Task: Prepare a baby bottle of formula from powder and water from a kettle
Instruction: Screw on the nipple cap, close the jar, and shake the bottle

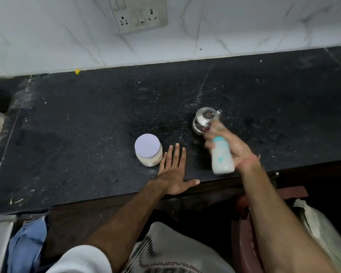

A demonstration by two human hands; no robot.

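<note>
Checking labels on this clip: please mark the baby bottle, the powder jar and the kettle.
baby bottle [222, 156]: head view, on its milky white body.
powder jar [147, 145]: head view, on its flat pale lid.
kettle [206, 115]: head view, on its steel lid.

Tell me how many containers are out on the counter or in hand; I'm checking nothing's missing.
3. A lidded jar of white powder stands by the left hand; a steel kettle stands further back; the right hand holds a milky bottle, blurred. Others may sit out of frame.
</note>
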